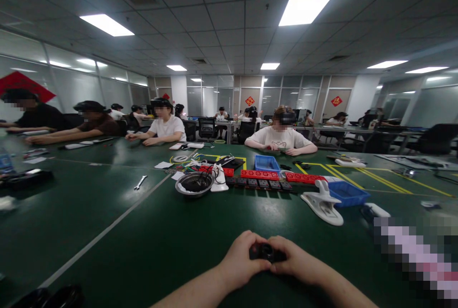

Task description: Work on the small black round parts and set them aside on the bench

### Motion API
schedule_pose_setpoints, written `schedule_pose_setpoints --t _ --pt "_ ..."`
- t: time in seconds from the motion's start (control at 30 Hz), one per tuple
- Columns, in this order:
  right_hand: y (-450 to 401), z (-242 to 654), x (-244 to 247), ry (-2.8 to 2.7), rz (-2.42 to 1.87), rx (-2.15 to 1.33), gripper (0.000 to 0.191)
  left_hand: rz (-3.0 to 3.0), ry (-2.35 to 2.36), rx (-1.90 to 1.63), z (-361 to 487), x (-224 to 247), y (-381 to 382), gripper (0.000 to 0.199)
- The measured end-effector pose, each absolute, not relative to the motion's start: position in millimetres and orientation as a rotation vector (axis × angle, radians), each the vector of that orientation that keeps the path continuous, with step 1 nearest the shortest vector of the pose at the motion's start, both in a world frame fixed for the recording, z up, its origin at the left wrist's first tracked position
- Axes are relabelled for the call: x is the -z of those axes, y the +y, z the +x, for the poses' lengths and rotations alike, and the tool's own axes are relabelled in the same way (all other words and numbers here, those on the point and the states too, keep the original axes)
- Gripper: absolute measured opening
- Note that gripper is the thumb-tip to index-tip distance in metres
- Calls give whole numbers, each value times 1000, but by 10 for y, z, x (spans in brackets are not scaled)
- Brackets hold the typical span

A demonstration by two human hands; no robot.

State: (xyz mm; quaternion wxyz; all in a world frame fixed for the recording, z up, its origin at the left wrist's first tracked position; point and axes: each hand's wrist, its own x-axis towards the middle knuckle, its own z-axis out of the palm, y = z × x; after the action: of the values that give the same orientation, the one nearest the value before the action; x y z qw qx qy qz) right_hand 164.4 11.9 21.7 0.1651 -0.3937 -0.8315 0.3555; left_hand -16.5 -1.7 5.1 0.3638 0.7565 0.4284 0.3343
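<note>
Wrench [140, 183]: on the green worktop [153, 241]
Metal bowl [194, 193]: beside the white stand [219, 181]
Left hand [241, 260]: fingers gripping the black part's left end
Black part [266, 252]: between both hands
Right hand [295, 259]: fingers gripping its right end
White clip [324, 208]: near the blue tray [348, 198]

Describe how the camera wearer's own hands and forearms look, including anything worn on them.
The left hand and right hand are ungloved. Both forearms are uncovered as far as the view reaches, with no sleeve, watch or bracelet visible. Small details such as thin rings or nail polish are too blurred to tell.
</note>
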Motion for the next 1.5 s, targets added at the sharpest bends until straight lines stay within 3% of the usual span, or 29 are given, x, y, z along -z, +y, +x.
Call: schedule_pose_setpoints --t 0.13,0.33,0.43,0.63,0.8,1.33,1.5 --pt "115 1619 -144 -2335 -1245 -921 30 1919 1149 -881 -142 -48 -38 35" --pt "33 1448 -6 -2316 -1546 -364 23 1859 1302 -971 -99 -3 -54 34" --pt "15 1397 2 -2319 -1565 -258 22 1840 1304 -991 -101 1 -47 34" --pt "50 1527 -162 -2372 -1256 -673 44 1907 1168 -886 -146 -47 -23 33" --pt "66 1640 -286 -2402 -1112 -961 39 1930 1144 -876 -158 -31 -3 34" --pt "119 1621 -177 -2377 -1192 -887 30 1920 1153 -877 -153 -43 -23 32" --pt "89 1497 -72 -2317 -1456 -609 26 1849 1247 -931 -122 -39 -49 34"
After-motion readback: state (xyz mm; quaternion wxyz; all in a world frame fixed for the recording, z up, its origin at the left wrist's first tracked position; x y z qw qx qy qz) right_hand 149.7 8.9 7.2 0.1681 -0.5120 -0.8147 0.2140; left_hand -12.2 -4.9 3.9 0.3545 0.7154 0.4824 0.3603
